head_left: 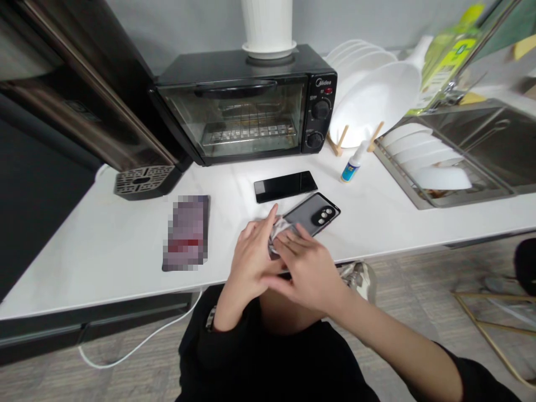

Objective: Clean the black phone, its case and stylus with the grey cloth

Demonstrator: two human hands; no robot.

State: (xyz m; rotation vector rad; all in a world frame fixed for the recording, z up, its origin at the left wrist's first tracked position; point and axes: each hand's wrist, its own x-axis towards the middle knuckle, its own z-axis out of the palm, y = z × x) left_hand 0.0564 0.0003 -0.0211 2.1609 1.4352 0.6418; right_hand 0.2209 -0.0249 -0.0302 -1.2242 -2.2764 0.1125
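Observation:
A clear phone case (305, 214) with black edges and a camera cutout lies slanted at the counter's front edge. My left hand (250, 254) grips its lower left end, thumb pointing up. Under the bent fingers of my right hand (312, 268), a crumpled whitish wipe (280, 226) is pressed against the case's surface. Part of the wipe and the lower end of the case are hidden by my hands. Just behind the case rests a black phone (285, 186), screen up. To its right stands a small white spray bottle (352, 166) with a blue label.
A toaster oven (251, 111) stands at the back, bearing a white pot (268, 25). At left are a dark dispensing machine (144, 181) and a blurred-out flat item (186, 233). White plates (377, 95) in a rack and a sink (494, 145) with dishes occupy the right.

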